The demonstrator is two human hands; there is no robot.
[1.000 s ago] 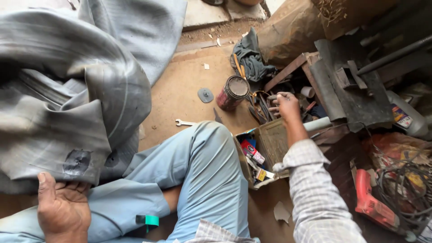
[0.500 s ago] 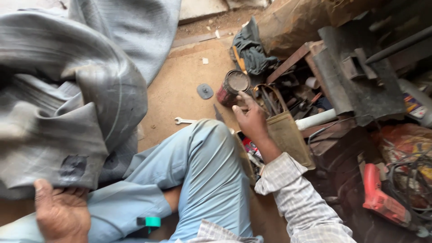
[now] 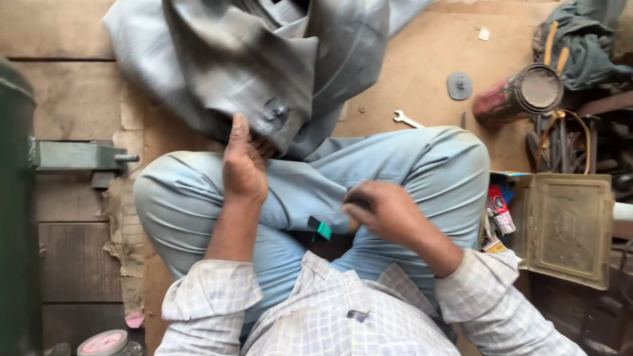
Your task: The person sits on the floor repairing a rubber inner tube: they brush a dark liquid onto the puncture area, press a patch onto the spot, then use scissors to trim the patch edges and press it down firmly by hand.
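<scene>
A large grey rubber inner tube (image 3: 264, 72) lies folded over my knees and the floor, with a dark patch spot near its lower edge. My left hand (image 3: 242, 165) grips that lower edge, fingers tucked under the rubber. My right hand (image 3: 382, 212) rests above my lap with its fingers closed around a small dark object that I cannot make out. A small green-tipped item (image 3: 321, 228) lies on my light blue trousers (image 3: 422, 165) just left of that hand.
A dented metal tool box (image 3: 567, 227) stands at the right beside small tubes and packets (image 3: 498, 211). A rusty tin (image 3: 517, 99), a wrench (image 3: 409, 119), a grey disc (image 3: 459, 85) and hand tools lie on the board floor. A green metal frame (image 3: 16, 198) rises at the left.
My right hand has come back from the tool box at the right to my lap, closed on something small. The view has swung left and down; my left hand still holds the tube.
</scene>
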